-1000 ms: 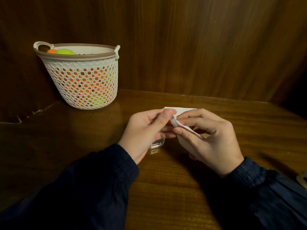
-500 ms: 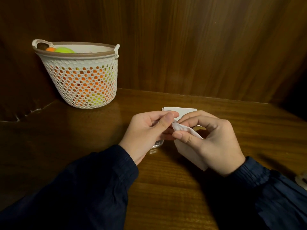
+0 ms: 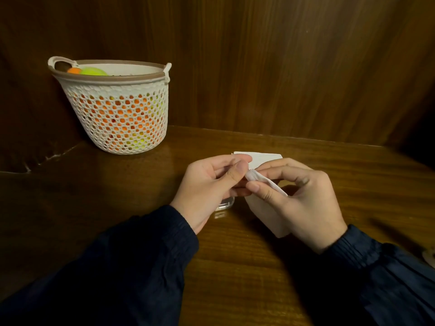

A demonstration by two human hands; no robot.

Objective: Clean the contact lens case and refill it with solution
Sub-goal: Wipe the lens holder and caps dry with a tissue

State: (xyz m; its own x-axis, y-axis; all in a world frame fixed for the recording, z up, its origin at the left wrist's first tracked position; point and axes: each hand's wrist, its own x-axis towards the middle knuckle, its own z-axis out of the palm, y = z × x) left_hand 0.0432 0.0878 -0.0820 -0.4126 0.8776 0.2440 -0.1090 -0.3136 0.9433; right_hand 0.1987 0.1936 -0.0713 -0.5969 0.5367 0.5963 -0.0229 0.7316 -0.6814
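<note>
Two hands work close together above the wooden table (image 3: 235,267), both in dark blue sleeves (image 3: 131,267). The left hand (image 3: 207,187) is curled, its thumb and fingers closed round something small that its own fingers hide; what shows beneath it is one clear plastic piece (image 3: 224,204), most likely the contact lens case, peeking out at the heel of the palm just over the table. The right hand (image 3: 299,201) pinches one white tissue (image 3: 263,208) between thumb and forefinger, with a twisted tip of it pushed in against the left thumb; the rest of the sheet hangs below the palm. A second white sheet (image 3: 261,157), folded flat, lies on the table just behind the fingers. At the far left stands one white mesh basket (image 3: 117,118) with a brown rim and two handles, holding orange and yellow-green balls; two show above the rim, while those behind the mesh are too many and too hidden to count.
</note>
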